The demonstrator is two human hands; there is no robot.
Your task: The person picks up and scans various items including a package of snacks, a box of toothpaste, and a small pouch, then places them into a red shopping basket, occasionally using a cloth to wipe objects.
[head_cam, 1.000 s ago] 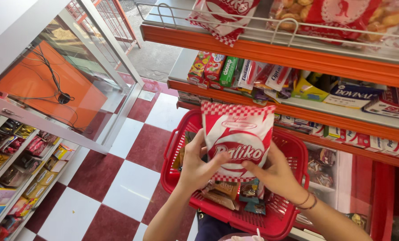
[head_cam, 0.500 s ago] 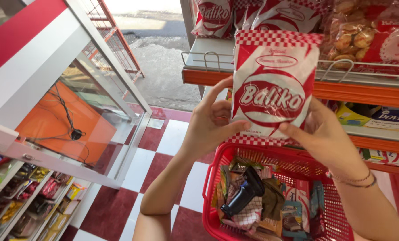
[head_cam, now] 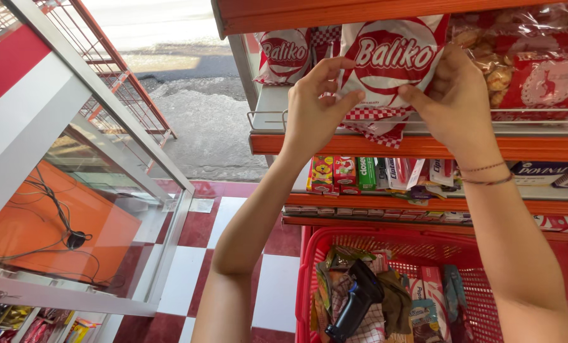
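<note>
**Snack bag held at the upper shelf of a small shop**

A narrow shop aisle is shown, with a red-and-white checkered floor [head_cam: 233, 222], a glass display counter [head_cam: 93, 209] on the left and orange-edged shelving on the right, open to a sunlit street behind.

A red-and-white snack bag [head_cam: 392, 60] is held up at the top shelf [head_cam: 385, 145], its lower crimped edge hanging just over the wire front rail [head_cam: 265, 117]. It is gripped from both sides: the left hand [head_cam: 315, 108] is closed on its left edge with thumb and fingers pinching the film, and the right hand [head_cam: 455, 101] is closed on its right lower edge in the same manner. The bag appears puffed and light, judged to be soft, crinkly and somewhat slippery, with contents that could be crushed; the sealed edges seem the safest places to be held, as is done here.

A like bag [head_cam: 287, 57] stands just beside it on the left, and clear packs of biscuits [head_cam: 513, 57] on the right. Small boxed goods [head_cam: 360, 173] are ranged on the shelf below. A red plastic basket [head_cam: 309, 279], filled with assorted packets and a dark handheld device [head_cam: 357, 298], is seen beneath the arms.
</note>
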